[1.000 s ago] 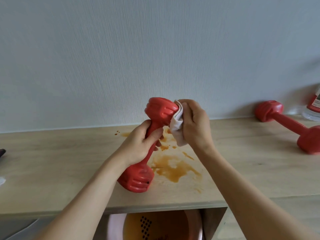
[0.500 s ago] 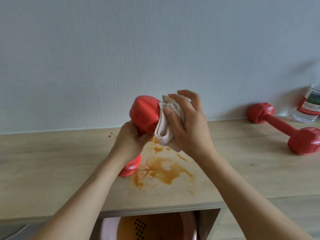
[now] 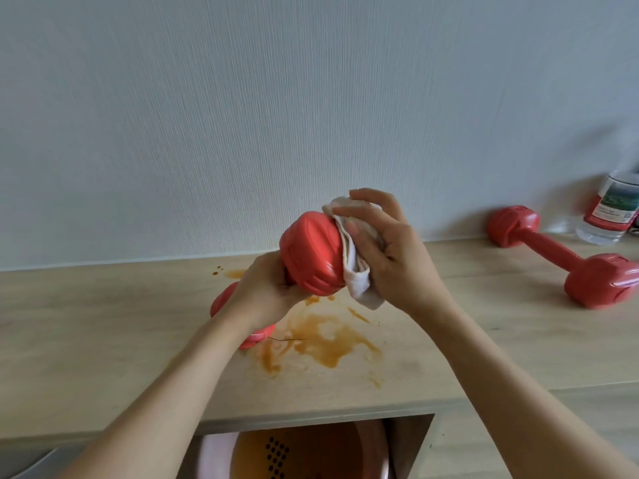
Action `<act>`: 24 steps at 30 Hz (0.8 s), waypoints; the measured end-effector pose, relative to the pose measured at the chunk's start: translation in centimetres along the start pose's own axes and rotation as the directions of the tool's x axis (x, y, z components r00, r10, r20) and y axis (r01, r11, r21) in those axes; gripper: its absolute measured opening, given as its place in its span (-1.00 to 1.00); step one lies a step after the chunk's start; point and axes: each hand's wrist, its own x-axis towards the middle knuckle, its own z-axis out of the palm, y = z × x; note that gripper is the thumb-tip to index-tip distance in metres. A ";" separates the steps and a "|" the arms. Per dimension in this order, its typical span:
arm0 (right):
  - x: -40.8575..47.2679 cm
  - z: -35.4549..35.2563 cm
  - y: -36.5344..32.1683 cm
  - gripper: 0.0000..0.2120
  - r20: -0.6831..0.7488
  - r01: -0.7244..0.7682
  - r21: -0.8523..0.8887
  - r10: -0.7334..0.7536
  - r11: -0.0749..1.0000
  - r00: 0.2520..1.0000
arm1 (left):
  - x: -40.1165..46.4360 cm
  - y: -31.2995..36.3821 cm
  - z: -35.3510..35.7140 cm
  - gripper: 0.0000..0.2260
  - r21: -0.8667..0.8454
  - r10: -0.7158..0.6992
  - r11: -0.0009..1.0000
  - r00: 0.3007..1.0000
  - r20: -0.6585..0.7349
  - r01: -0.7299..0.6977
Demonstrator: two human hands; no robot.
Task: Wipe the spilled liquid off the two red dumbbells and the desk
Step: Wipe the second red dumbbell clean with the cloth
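My left hand (image 3: 264, 292) grips the handle of a red dumbbell (image 3: 311, 255) and holds it tilted above the desk, upper head toward me; its lower head shows behind my wrist. My right hand (image 3: 383, 252) holds a white cloth (image 3: 356, 271) pressed against the right side of that upper head. Under both hands an orange spill (image 3: 325, 340) spreads over the light wooden desk (image 3: 103, 333). The second red dumbbell (image 3: 556, 257) lies on the desk at the far right, untouched.
A clear plastic bottle with a red and green label (image 3: 610, 210) stands against the white wall at the far right. Below the desk's front edge an opening shows a pink basin holding an orange strainer (image 3: 294, 454). Small orange drops (image 3: 218, 271) sit near the wall.
The dumbbell has been lifted and turned so its upper head faces me more. My right hand with the cloth has slid over the head's right side. The view has shifted a little.
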 end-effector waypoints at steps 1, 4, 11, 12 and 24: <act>-0.2 0.0 -0.1 -0.73 -0.018 0.014 -0.009 -0.014 1.000 1.000 | 0.1 0.1 -0.1 -0.64 -0.001 -0.002 1.000 1.000 0.006 0.002; -0.7 0.1 -0.4 -0.75 -0.040 0.094 -0.049 -0.096 0.994 0.995 | 0.6 0.1 -0.3 -0.61 -0.033 0.022 0.999 1.000 -0.013 -0.022; -0.1 -0.1 -1.0 -0.72 0.089 0.270 -0.261 -0.256 0.927 0.963 | 0.7 0.9 0.6 -0.69 0.172 -0.020 0.985 0.996 0.087 0.005; 0.1 -0.3 -1.1 -0.71 0.115 0.233 -0.273 -0.209 0.933 0.971 | 0.6 1.2 1.0 -0.68 0.264 -0.024 0.965 0.994 0.111 -0.006; 1.9 -1.0 3.0 -0.69 0.218 -0.396 -0.028 0.392 0.918 0.894 | -0.2 2.1 2.4 -0.81 0.439 0.079 0.888 0.985 0.151 -0.138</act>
